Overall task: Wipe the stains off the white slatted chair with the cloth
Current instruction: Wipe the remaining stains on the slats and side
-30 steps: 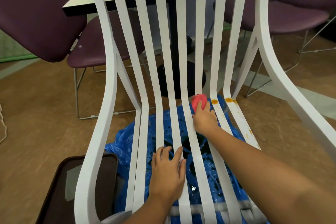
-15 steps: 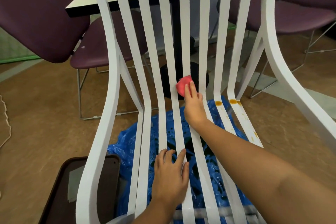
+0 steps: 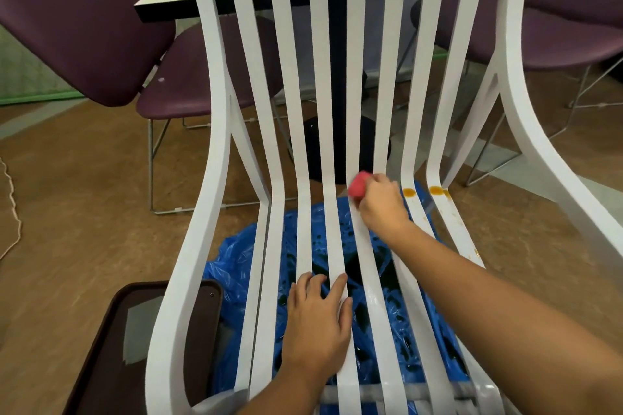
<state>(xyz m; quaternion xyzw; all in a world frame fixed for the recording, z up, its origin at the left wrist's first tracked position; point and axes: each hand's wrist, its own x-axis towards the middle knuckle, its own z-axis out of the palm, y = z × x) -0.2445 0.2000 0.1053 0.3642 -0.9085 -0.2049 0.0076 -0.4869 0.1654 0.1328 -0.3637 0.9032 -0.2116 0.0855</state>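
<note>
dusty_mike: Right hand (image 3: 381, 205) has come back down and a bit rightward since half a second ago, when the small pink-red cloth (image 3: 357, 184) was higher up the backrest. Now it's at the bend where back turns into seat on the white slatted chair (image 3: 209, 111). Left hand (image 3: 318, 317) hasn't budged.

slat_nerd: Yep, reads like an up-and-down scrub to me. Grip check on the hands: right fingers are bunched around the cloth, pressing it on a middle slat. Left lies flat on the seat slats, fingers spread, gripping nothing, probably just steadying the chair.

dusty_mike: So where's the dirt from there?

slat_nerd: Round orange stains (image 3: 409, 192) sit just right of the right hand, on the two rightmost slats, level with it at the bend. Fainter orange specks (image 3: 455, 229) trail down the outermost slat toward the camera. Slats run lengthwise away from the person, so I'd guess the next move is a sidestep right, then strokes along the slat. Right hand is way nearer; left is well apart, lower on the seat.

dusty_mike: And the crumpled blue plastic sheet (image 3: 232, 266) on the floor underneath is there for drips, I guess.
</note>
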